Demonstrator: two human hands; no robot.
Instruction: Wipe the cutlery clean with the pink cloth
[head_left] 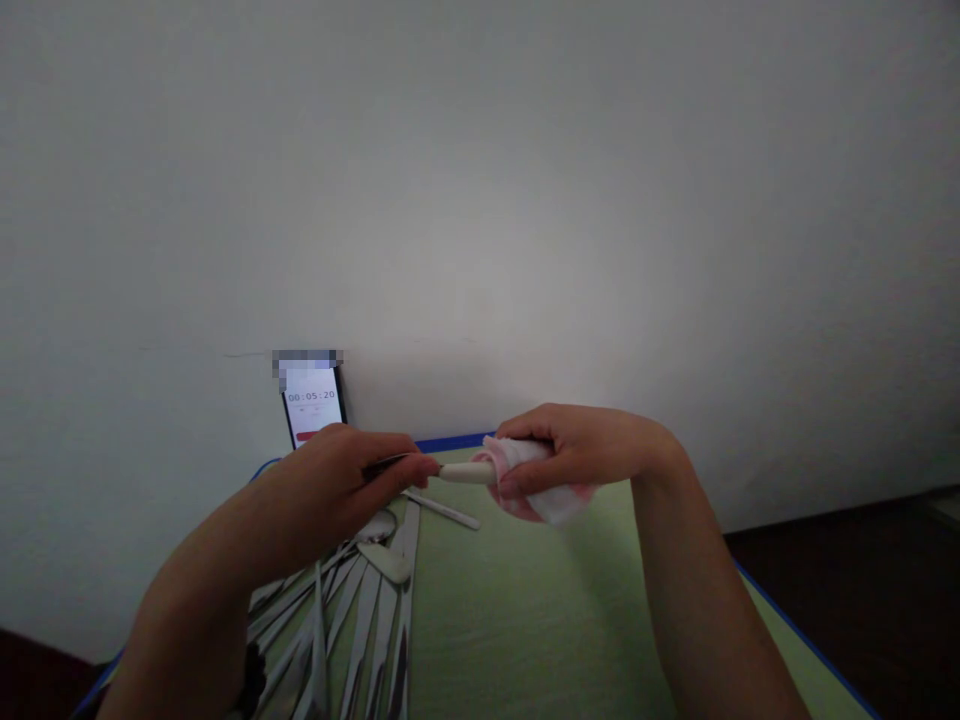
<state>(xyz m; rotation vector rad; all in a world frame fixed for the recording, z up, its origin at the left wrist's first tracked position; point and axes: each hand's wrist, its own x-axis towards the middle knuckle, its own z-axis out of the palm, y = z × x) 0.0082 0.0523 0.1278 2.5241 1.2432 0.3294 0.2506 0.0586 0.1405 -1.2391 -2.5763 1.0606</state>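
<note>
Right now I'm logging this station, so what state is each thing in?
left hand: closed on one end of the utensil
right hand: closed on the cloth
utensil: held level between both hands, one end wrapped in cloth
cloth: bunched around the utensil
cutlery pile: lying loose on the green mat
phone: propped upright, screen lit, showing 00:05:20

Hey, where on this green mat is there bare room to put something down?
The green mat is bare between the cutlery pile and the right forearm, below the cloth. It is crowded at left, where the cutlery fans out under the left hand, and the phone stands at the back edge.
</note>
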